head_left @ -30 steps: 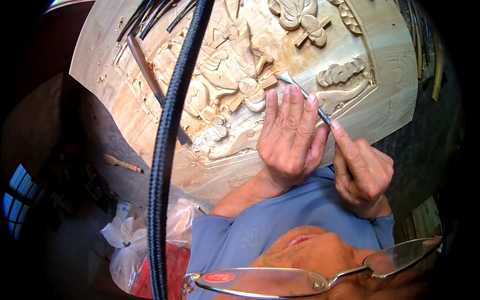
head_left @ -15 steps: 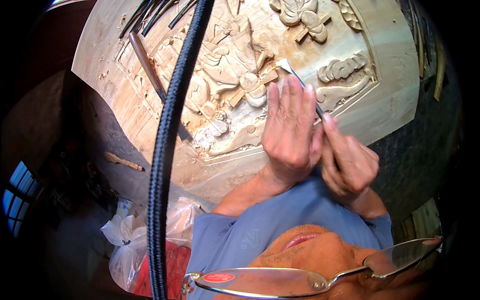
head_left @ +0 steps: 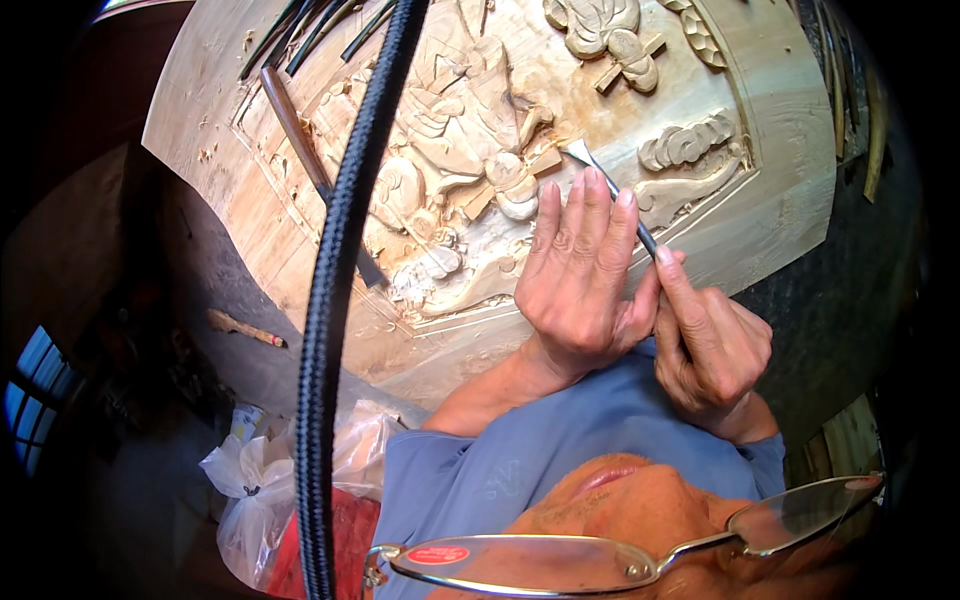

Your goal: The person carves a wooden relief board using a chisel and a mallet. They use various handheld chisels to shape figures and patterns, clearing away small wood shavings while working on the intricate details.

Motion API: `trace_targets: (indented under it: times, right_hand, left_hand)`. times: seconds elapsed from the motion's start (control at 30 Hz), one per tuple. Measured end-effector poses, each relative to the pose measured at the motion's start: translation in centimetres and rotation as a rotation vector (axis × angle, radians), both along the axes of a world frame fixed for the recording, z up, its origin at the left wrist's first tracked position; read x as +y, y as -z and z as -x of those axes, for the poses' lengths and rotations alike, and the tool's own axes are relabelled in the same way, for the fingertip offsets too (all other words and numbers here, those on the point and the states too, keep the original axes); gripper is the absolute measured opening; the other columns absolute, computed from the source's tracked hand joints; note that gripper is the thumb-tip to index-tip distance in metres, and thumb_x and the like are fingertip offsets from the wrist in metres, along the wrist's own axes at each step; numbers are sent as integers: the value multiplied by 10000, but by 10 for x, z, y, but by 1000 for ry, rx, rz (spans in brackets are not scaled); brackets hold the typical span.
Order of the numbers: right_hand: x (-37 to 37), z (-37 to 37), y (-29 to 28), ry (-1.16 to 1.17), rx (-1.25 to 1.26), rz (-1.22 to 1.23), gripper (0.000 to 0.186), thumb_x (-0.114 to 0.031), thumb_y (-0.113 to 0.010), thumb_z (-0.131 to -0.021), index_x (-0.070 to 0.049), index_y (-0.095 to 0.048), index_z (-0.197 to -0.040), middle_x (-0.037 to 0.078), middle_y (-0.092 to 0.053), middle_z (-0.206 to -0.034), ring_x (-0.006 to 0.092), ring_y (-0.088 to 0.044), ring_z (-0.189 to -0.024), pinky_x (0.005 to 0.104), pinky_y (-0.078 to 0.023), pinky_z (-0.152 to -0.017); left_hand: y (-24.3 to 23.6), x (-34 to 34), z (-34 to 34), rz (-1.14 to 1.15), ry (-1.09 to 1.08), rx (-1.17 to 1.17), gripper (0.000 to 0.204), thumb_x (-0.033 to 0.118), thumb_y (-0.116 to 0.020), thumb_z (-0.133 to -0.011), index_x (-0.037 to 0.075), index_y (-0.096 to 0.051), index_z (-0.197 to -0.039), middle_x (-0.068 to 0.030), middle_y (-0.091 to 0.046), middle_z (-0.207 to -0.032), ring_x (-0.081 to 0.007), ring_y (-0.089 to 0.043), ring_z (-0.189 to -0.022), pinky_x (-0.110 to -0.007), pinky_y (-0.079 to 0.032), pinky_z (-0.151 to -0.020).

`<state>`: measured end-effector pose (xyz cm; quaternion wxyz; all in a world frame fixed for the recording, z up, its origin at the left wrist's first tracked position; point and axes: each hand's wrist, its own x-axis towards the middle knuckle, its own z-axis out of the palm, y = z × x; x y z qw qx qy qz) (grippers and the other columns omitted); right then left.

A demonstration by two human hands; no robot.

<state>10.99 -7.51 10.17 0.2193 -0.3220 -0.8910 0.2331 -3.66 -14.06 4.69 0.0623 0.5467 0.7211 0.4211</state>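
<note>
Two hands work one tool over a carved wooden panel [head_left: 760,190]. The right hand [head_left: 712,345] is closed around the lower shaft of a slim carving chisel [head_left: 612,190], fingers curled and thumb laid along the shaft, a grip that appears suited to pushing and steering the blade. The left hand [head_left: 580,280] lies flat with fingers extended side by side across the shaft; it is not closed, and seems placed to press the tool down and brake it, so that the cut stays shallow. The chisel's bright tip meets the wood near the middle of the panel, just right of a raised figure relief [head_left: 470,120] and left of a carved cloud scroll [head_left: 690,145].

Further reliefs stand toward the panel's far edge, among them a second figure [head_left: 605,30]. Several spare chisels [head_left: 300,110] lie toward the panel's far left corner, handles grouped, presumably kept within reach but off the area being cut. Wood chips are scattered near them.

A thick black braided cord [head_left: 335,300] hangs across the left of the view, in front of the panel. Below the panel's near edge sit a knotted clear plastic bag [head_left: 250,490] and something red beside it. A blue sleeve [head_left: 560,440] and wire-rimmed glasses [head_left: 560,565] fill the lower edge.
</note>
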Motion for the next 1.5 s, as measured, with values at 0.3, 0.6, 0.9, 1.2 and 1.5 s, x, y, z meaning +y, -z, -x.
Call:
trace_targets:
  times: [0.3, 0.6, 0.9, 1.2, 1.5]
  right_hand:
    - [-6, 0, 13, 34, 52, -18, 539, 97, -804, -818, 23, -770, -1350, 32, -485, -661, 180, -489, -494, 341, -415, -477]
    - [-3, 6, 25, 46, 106, -5, 519, 99, -813, -831, -15, -787, -1337, 43, -516, -662, 200, -524, -503, 365, -444, -498]
    - [14, 1, 28, 128, 276, 201, 395, 62, -799, -878, -5, -797, -1267, 142, -753, -841, 269, -716, -629, 368, -543, -582]
    - [101, -86, 21, 597, 206, -227, 326, -60, -727, -1026, -25, -764, -1348, 211, -818, -1164, 301, -827, -925, 382, -649, -773]
    - [258, -132, 89, 827, 254, -100, 303, -299, -665, -1074, -161, -811, -1300, 122, -791, -819, 230, -783, -690, 393, -588, -669]
  left_hand:
    - [3, 2, -4, 7, -19, -5, 611, 154, -919, -858, -99, -703, -1371, -350, -684, -1409, -455, -660, -1376, -610, -463, -1202]
    - [6, 1, 1, 16, -49, 52, 585, 79, -825, -827, -76, -709, -1379, -344, -685, -1415, -468, -675, -1351, -602, -486, -1190]
    - [-7, 8, -1, 4, -52, 61, 572, 72, -863, -832, -15, -726, -1381, -282, -719, -1407, -414, -697, -1341, -562, -484, -1188]
    - [-12, 9, -13, -29, 65, 151, 290, 61, -854, -900, 28, -798, -1182, -153, -821, -1184, -338, -780, -1170, -537, -514, -1158]
    - [-17, 5, -10, -84, 89, 257, 204, 85, -842, -912, 46, -806, -1109, -129, -823, -1153, -312, -786, -1133, -534, -522, -1155]
